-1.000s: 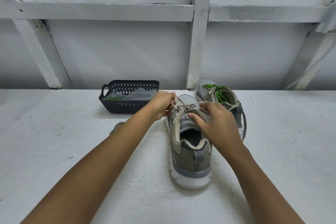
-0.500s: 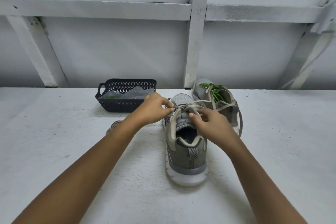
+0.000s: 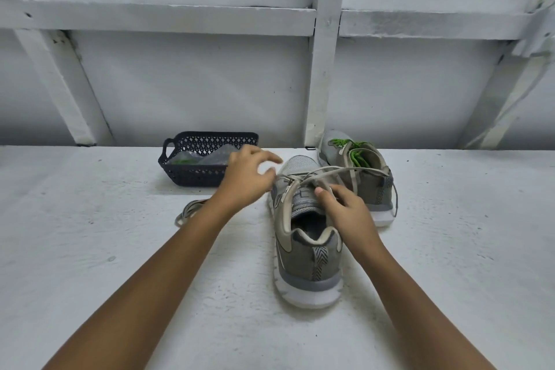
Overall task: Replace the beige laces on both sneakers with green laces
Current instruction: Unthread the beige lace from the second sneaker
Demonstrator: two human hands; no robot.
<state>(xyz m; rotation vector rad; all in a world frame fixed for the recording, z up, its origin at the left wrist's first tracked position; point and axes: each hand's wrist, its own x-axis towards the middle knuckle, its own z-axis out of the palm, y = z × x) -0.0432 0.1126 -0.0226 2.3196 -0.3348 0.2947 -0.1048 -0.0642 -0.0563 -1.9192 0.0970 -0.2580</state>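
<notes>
The near sneaker (image 3: 309, 267) stands on the white bench (image 3: 105, 249) with its heel toward the person. The right hand (image 3: 348, 210) holds its upper part, with the thumb on the tongue. The left hand (image 3: 244, 180) is blurred at the left eyelets, fingers partly spread; I cannot tell if it pinches the beige lace (image 3: 333, 171). This lace runs right, over the far sneaker (image 3: 374, 188), which carries a green lace (image 3: 357, 156). A loose lace (image 3: 187, 213) lies to the left, and behind it stands a dark basket (image 3: 207, 173).
</notes>
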